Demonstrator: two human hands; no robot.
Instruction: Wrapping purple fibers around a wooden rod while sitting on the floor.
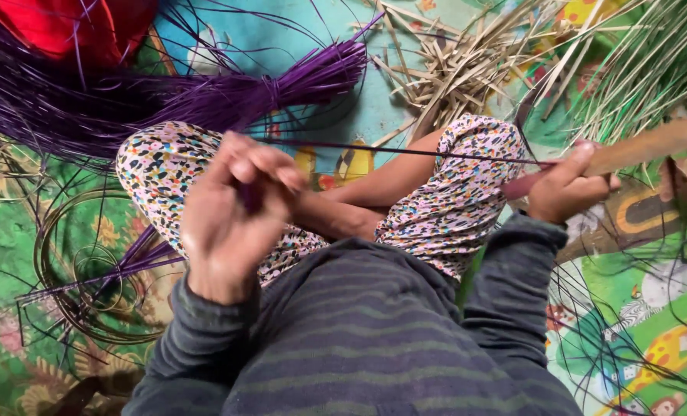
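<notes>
**A:** What do the hands hold now?

**B:** The left hand (232, 212) is closed, its fingers pinching one end of a thin purple strand (405, 152). The strand is stretched tight across the person's knees to the right hand (568, 187). That hand is closed around a wooden-handled tool (651, 146) and seems to press the strand against it with the thumb; I cannot see the blade part clearly.

**A:** What could go wrong from here?

**B:** I think the strand may snap, because it is very thin and under tension. If the pull is uneven, it may also slip out of the left pinch. The tool edge is close to the right thumb, so a sudden slip could hurt the finger. This is only my judgement.

**A:** And the place around?

**B:** The person sits on the floor, on a colourful mat (636, 323) with cartoon animals and green areas. There is no desk. A tied bundle of purple strands (282, 88) lies in front of the knees, well apart from the hands. Pale cut-off scraps (451, 69) are in a heap beyond, and green strands (651, 62) lie near the tool. A coil of dark strands (89, 270) rests beside the left knee. Something red (66, 27) is at the top corner; I cannot tell what it is.
</notes>
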